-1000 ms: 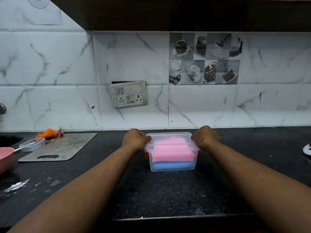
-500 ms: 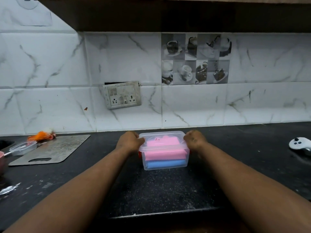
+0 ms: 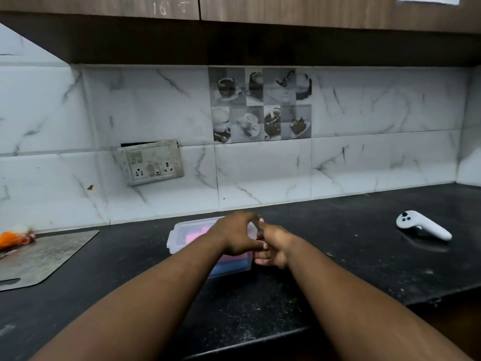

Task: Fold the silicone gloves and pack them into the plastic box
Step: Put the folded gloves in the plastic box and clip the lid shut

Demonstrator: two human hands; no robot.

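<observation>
Both hands have left the box's sides: left hand [image 3: 235, 237] curls loosely over the lidded clear plastic box [image 3: 182, 237] holding folded pink and blue silicone gloves [image 3: 229, 265]; right hand [image 3: 273, 246] loose, empty, beside it.

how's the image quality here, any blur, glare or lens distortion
Head view: dim, soft and slightly blurred overall, most around the left hand and right hand over the plastic box; wide-angle bending bows the cabinet edge and the countertop; the band under the cabinet sits in deep shadow; no strong glare, only faint sheen on the tiles; the white controller reads fairly clearly.
</observation>
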